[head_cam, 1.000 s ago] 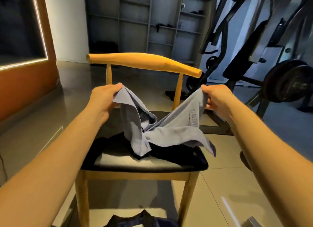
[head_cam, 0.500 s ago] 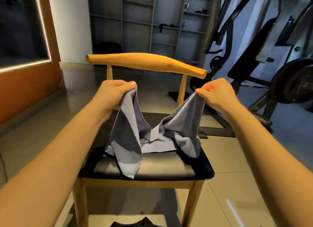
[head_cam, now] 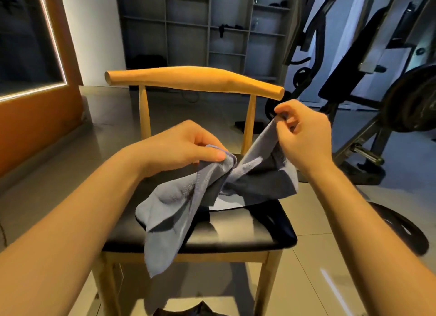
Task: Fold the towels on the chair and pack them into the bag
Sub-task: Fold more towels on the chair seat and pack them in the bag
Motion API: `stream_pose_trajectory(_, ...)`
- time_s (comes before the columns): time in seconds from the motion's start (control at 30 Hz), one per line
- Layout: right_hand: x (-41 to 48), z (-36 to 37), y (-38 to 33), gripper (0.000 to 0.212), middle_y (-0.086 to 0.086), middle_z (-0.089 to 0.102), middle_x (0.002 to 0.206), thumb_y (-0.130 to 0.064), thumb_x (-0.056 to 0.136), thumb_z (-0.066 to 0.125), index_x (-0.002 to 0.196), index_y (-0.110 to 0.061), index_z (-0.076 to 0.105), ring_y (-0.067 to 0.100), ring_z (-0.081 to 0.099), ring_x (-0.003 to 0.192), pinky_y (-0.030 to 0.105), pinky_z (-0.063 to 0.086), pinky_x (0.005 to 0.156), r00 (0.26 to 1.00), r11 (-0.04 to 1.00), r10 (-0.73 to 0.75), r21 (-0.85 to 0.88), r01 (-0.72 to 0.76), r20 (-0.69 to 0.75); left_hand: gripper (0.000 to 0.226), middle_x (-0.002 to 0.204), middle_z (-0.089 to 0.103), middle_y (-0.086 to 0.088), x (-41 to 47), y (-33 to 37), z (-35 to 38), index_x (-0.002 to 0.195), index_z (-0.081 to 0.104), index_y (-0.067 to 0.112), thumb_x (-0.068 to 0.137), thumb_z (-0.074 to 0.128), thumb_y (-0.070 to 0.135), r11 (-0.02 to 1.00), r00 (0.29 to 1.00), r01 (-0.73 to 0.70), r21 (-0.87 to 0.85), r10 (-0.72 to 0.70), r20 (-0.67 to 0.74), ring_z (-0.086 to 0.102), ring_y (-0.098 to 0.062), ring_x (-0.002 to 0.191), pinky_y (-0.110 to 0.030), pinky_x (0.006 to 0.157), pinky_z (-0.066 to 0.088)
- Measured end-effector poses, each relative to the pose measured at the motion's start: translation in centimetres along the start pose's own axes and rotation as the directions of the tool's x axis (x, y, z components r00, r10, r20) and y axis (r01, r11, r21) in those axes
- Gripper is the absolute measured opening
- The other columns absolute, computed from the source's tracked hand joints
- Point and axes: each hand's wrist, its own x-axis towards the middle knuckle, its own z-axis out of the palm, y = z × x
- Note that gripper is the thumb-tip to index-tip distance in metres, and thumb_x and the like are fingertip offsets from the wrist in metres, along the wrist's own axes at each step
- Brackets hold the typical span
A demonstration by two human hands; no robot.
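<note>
A dark shape point(head_cam: 198, 309) shows at the near edge below the chair point(head_cam: 236, 242). It may be the bag, but too little is in view to tell. The grey towel point(head_cam: 179, 197) lies twisted across the black seat, its near end hanging over the front edge. The left hand point(head_cam: 186, 146) pinches one edge between thumb and curled fingers. The right hand point(head_cam: 304, 136), higher and farther, pinches another corner with thumb and forefinger, the other fingers loosely curled.

The twist between the hands is the likely trouble: pulling the hands apart would probably tighten it and leave a crooked fold. If either pinch slips, the hanging end could drag the towel onto the floor point(head_cam: 330, 256). A dark cloth point(head_cam: 278, 219) lies under the towel on the right of the seat and could be caught and pulled along.

The seat looks smooth and shiny on a pale wooden frame, so cloth may slide easily. The floor is glossy pale tile. Beyond the curved back rail point(head_cam: 193, 79), an orange panel point(head_cam: 35, 117) with a light strip stands left, grey shelves point(head_cam: 212, 20) stand far, and a gym machine point(head_cam: 377, 56) stands right.
</note>
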Motion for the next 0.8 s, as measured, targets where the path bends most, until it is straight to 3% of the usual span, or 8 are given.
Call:
stream_pose_trajectory(0.07, 0.4, -0.9, -0.8, 0.018, -0.003, 0.07, 0.096, -0.014, 0.097, 0.065, 0.114, -0.013, 0.069, 0.008, 0.064, 0.08, 0.018, 0.055, 0.077, 0.998, 0.987, -0.001, 0.157, 0.012, -0.066, 0.01, 0.087, 0.078, 0.0, 0.5, 0.7, 0.1, 0.094, 0.082, 0.017, 0.092, 0.074, 0.021, 0.994, 0.984, -0.109, -0.032, 0.103, -0.143, 0.07, -0.01, 0.083, -0.017, 0.071, 0.054)
stream_pose_trajectory(0.13, 0.7, -1.7, -1.4, 0.018, -0.005, 0.068, 0.097, -0.013, 0.094, 0.07, 0.111, -0.009, 0.069, 0.004, 0.066, 0.086, 0.014, 0.054, 0.077, 0.996, 0.928, 0.087, 0.366, -0.07, -0.029, 0.009, 0.085, 0.078, -0.002, 1.0, 0.8, 0.3, 0.09, 0.081, 0.012, 0.087, 0.078, 0.019, 0.984, 0.966, -0.164, -0.076, 0.144, -0.214, 0.073, -0.015, 0.084, -0.02, 0.075, 0.057)
stream_pose_trajectory(0.17, 0.6, -1.8, -1.4, 0.017, -0.003, 0.07, 0.093, -0.011, 0.092, 0.072, 0.109, -0.008, 0.07, 0.003, 0.068, 0.084, 0.014, 0.054, 0.073, 0.982, 0.872, 0.163, 0.452, -0.188, 0.093, 0.009, 0.083, 0.078, -0.003, 1.2, 0.7, 0.5, 0.09, 0.081, 0.011, 0.087, 0.079, 0.02, 0.984, 0.965, -0.169, -0.062, 0.152, -0.215, 0.073, -0.015, 0.082, -0.021, 0.075, 0.058)
stream_pose_trajectory(0.23, -0.2, -1.4, -1.1, 0.013, 0.005, 0.072, 0.079, -0.003, 0.09, 0.072, 0.103, -0.003, 0.072, 0.004, 0.07, 0.072, 0.017, 0.055, 0.066, 0.88, 0.755, 0.265, 0.484, -0.444, 0.394, 0.007, 0.08, 0.077, 0.0, 1.8, 0.1, 1.1, 0.09, 0.081, 0.014, 0.089, 0.077, 0.02, 0.991, 0.978, -0.135, -0.002, 0.133, -0.16, 0.068, -0.007, 0.074, -0.02, 0.068, 0.053)
stream_pose_trajectory(0.33, -1.4, -0.6, -0.5, 0.01, 0.016, 0.077, 0.088, -0.001, 0.092, 0.07, 0.1, 0.0, 0.075, 0.016, 0.074, 0.078, 0.028, 0.061, 0.071, 0.769, 0.682, 0.302, 0.436, -0.588, 0.564, 0.016, 0.084, 0.076, 0.006, 2.3, -0.4, 1.7, 0.096, 0.081, 0.023, 0.099, 0.066, 0.024, 0.994, 0.998, -0.053, 0.095, 0.055, -0.013, 0.062, 0.0, 0.073, -0.015, 0.064, 0.047)
stream_pose_trajectory(0.4, -1.7, -0.3, -0.8, 0.012, 0.017, 0.077, 0.093, -0.002, 0.093, 0.069, 0.103, 0.0, 0.075, 0.019, 0.076, 0.083, 0.027, 0.061, 0.071, 0.749, 0.644, 0.27, 0.465, -0.607, 0.605, 0.017, 0.086, 0.076, 0.003, 2.5, -0.2, 2.0, 0.099, 0.081, 0.024, 0.1, 0.064, 0.025, 0.993, 0.998, -0.062, 0.098, 0.061, 0.017, 0.062, -0.003, 0.074, -0.018, 0.066, 0.05)
stream_pose_trajectory(0.6, -2.3, -0.3, -1.9, 0.018, 0.012, 0.078, 0.098, -0.012, 0.098, 0.065, 0.109, -0.003, 0.075, 0.022, 0.076, 0.091, 0.03, 0.062, 0.075, 0.705, 0.658, 0.202, 0.439, -0.612, 0.68, 0.006, 0.085, 0.078, 0.005, 3.0, -0.2, 2.6, 0.094, 0.079, 0.014, 0.09, 0.077, 0.018, 0.985, 0.978, -0.172, 0.015, 0.172, -0.122, 0.074, -0.013, 0.082, -0.023, 0.074, 0.056)
stream_pose_trajectory(0.8, -2.7, -0.8, -2.5, 0.022, 0.008, 0.078, 0.099, -0.018, 0.103, 0.058, 0.109, -0.006, 0.076, 0.02, 0.075, 0.093, 0.03, 0.062, 0.077, 0.66, 0.696, 0.13, 0.406, -0.592, 0.74, 0.005, 0.082, 0.075, 0.01, 3.0, -0.3, 3.4, 0.092, 0.078, 0.018, 0.09, 0.077, 0.023, 0.968, 0.961, -0.205, 0.147, 0.228, -0.155, 0.072, -0.011, 0.08, -0.021, 0.071, 0.058)
